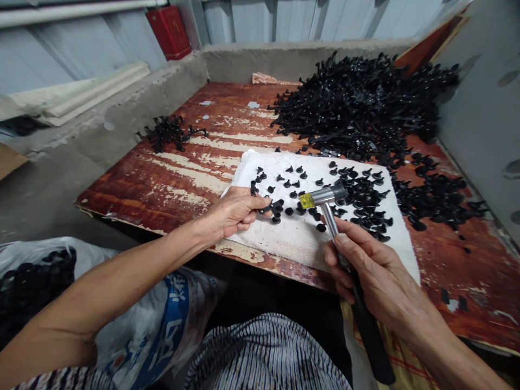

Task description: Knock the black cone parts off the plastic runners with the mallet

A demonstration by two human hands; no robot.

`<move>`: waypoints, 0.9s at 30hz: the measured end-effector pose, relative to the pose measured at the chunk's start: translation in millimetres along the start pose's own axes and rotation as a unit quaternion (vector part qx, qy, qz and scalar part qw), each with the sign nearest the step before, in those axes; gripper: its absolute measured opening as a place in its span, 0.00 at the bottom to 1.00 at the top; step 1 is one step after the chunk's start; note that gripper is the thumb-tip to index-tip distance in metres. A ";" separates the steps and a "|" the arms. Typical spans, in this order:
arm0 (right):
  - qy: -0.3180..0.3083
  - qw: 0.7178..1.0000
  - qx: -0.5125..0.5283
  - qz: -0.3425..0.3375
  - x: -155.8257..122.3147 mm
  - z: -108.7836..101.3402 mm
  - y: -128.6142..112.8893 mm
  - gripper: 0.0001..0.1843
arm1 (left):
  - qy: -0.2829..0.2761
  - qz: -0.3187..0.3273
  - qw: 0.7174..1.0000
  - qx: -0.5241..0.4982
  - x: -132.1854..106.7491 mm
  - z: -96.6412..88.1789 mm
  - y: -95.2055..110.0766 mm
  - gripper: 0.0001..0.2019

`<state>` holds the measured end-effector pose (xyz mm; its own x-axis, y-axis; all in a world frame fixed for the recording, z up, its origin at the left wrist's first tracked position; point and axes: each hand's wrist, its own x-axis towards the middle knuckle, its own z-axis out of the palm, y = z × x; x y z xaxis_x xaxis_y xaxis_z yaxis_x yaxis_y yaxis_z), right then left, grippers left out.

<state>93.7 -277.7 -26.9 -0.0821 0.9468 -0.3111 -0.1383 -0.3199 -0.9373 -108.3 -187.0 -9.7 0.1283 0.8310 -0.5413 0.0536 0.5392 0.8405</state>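
My right hand (368, 265) grips a small hammer (325, 196) by its metal shaft and black handle; its silver head with a yellow tip hangs just above the white cloth pad (296, 238). My left hand (235, 211) is closed on a branched black plastic piece (273, 208), pinning it down on the pad. Several small black plastic parts (363, 203) lie scattered over the pad, thickest toward its right side.
A big heap of black branched pieces (357, 103) fills the far right of the worn red wooden board (162, 184). A small cluster (170, 132) lies far left. More loose parts (439, 197) sit right of the pad. A sack (36, 281) of black parts stands at my left.
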 end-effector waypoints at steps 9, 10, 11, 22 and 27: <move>0.026 0.957 -0.265 -0.118 3.5 -8.8 3.5 0.26 | 0.004 0.011 1.000 0.022 2.0 -0.2 -3.3 0.10; 0.027 0.931 -0.324 -0.166 4.3 -8.4 1.5 0.25 | 0.004 0.014 1.000 0.024 2.4 -0.2 -3.7 0.10; 0.027 0.902 -0.372 -0.219 5.1 -7.1 -1.2 0.25 | 0.006 0.017 0.999 0.026 2.6 0.0 -3.8 0.10; 0.007 0.721 -0.568 -0.397 19.5 2.9 -14.7 0.30 | 0.010 0.009 0.999 0.045 1.9 1.0 -1.8 0.09; 0.073 0.764 -0.476 -0.429 12.4 4.1 -14.2 0.33 | -0.004 0.011 0.999 0.044 4.9 -2.9 -4.6 0.10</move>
<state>90.6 -261.6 -16.8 -0.2429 0.8108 0.5325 0.7077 0.5236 -0.4743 -110.8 -185.0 -16.4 0.1385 0.8415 -0.5223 0.1383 0.5057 0.8515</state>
